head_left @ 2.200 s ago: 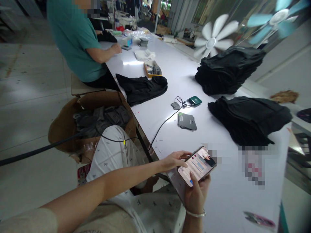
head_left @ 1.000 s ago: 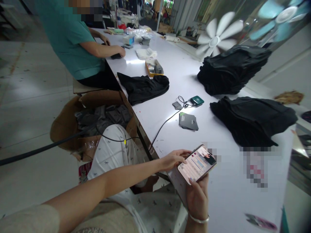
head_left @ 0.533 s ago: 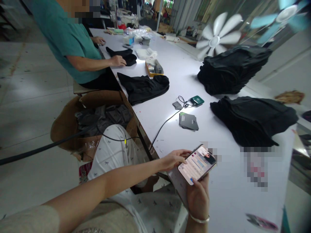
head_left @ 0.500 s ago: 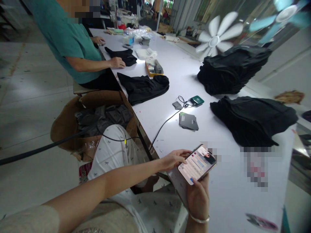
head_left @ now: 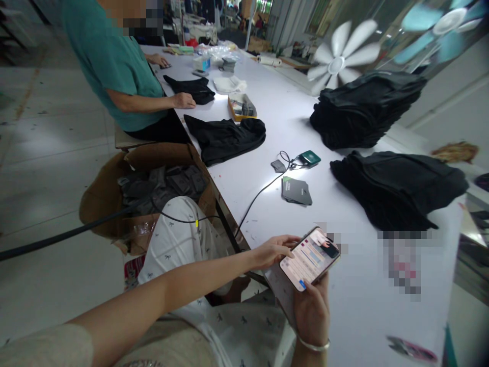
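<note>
A smartphone [head_left: 310, 259] with its screen lit is held tilted over the near edge of the table, between my two hands. My left hand [head_left: 272, 252] grips its left side, the thumb lying on the screen. From below, my right hand [head_left: 314, 307] is closed around the lower right side, its thumb by a blue button on the screen; a bracelet circles that wrist. The fingers behind the phone are hidden. Beyond it on the white table [head_left: 263, 214] lie a small stack of dark grey cards [head_left: 297, 191] and a green-topped device [head_left: 309, 158] with a black cable.
Stacks of black cloth [head_left: 397, 186] rise at the right, before a fan [head_left: 336, 64]. A black garment [head_left: 227, 137] and a yellow tray [head_left: 242, 107] lie farther left. A co-worker [head_left: 110, 66] sits there. Below stands an open carton [head_left: 101, 193]. Pink-handled snippers [head_left: 411, 349] lie near right.
The co-worker's upper body has shifted slightly to the right. A blue button on the phone screen shows larger beside my right thumb. My hands keep their places.
</note>
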`<move>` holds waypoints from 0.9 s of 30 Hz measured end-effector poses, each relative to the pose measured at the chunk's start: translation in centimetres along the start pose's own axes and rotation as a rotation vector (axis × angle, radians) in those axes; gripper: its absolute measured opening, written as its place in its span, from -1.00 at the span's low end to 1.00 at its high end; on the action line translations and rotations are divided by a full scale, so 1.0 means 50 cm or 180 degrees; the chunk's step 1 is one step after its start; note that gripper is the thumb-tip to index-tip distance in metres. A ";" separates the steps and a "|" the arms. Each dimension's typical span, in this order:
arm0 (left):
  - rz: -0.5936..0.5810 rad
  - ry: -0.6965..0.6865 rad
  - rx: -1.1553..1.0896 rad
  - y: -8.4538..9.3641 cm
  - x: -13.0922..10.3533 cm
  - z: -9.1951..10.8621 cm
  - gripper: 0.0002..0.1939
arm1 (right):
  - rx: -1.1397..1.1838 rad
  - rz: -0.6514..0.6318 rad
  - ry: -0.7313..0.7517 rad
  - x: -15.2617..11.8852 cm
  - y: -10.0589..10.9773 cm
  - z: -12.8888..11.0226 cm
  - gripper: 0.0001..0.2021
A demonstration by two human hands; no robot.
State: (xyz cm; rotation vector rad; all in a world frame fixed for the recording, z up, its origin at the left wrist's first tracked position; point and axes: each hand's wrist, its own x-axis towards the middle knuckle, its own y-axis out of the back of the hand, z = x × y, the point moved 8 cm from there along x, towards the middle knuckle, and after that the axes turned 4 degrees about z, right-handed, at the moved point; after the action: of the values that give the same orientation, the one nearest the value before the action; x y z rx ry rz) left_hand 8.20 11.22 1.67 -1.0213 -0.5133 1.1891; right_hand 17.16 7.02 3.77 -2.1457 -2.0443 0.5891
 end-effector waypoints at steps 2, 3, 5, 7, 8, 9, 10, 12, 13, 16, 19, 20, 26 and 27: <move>0.0024 0.0005 -0.0007 0.001 0.000 0.000 -0.44 | -0.0011 0.0010 0.0001 0.001 0.001 0.001 -0.47; 0.0031 0.0009 -0.0007 0.001 -0.001 0.000 -0.44 | -0.0005 0.0019 0.0001 0.002 0.002 0.001 -0.47; 0.0029 0.0017 -0.0001 0.000 -0.001 0.001 -0.44 | 0.0032 0.0028 -0.0004 0.002 0.003 0.002 -0.47; 0.0023 0.0010 0.0004 -0.002 -0.001 0.002 -0.44 | 0.0064 0.0004 -0.0014 0.001 0.002 0.003 -0.47; 0.0021 0.0012 0.0007 -0.002 -0.002 0.003 -0.44 | 0.0071 -0.0012 -0.0020 0.001 0.001 0.003 -0.46; 0.0025 0.0016 0.0013 -0.002 -0.002 0.003 -0.44 | 0.0076 -0.0027 -0.0019 0.000 0.000 0.003 -0.46; 0.0038 0.0016 0.0018 -0.002 -0.002 0.003 -0.44 | 0.0076 -0.0036 -0.0013 -0.001 -0.001 0.002 -0.46; 0.0057 0.0019 0.0022 0.000 -0.002 0.003 -0.44 | 0.0057 -0.0042 0.0001 -0.002 -0.002 0.001 -0.45; 0.0060 0.0014 0.0019 0.000 -0.002 0.002 -0.44 | 0.0039 -0.0036 0.0014 -0.002 -0.001 0.000 -0.45; 0.0046 -0.0017 0.0008 0.002 -0.001 0.001 -0.44 | -0.0038 -0.0022 0.0034 0.000 0.000 0.000 -0.43; 0.0029 -0.0003 -0.0010 0.003 0.000 -0.001 -0.44 | -0.0073 0.0015 0.0038 0.001 0.002 0.000 -0.42; 0.0036 0.0011 -0.0022 0.003 0.001 -0.002 -0.44 | -0.0070 0.0021 0.0027 0.002 0.003 0.001 -0.42; 0.0043 0.0037 -0.0054 0.001 0.000 -0.001 -0.44 | -0.0076 0.0000 0.0009 0.002 0.003 0.003 -0.43; 0.0036 0.0037 -0.0055 0.000 0.000 -0.001 -0.44 | -0.0080 -0.0007 0.0008 0.002 0.003 0.004 -0.43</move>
State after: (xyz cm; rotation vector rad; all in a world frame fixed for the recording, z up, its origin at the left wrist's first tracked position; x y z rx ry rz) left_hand 8.22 11.18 1.62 -1.0466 -0.5099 1.1901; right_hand 17.23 7.06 3.50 -2.1565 -2.0634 0.5634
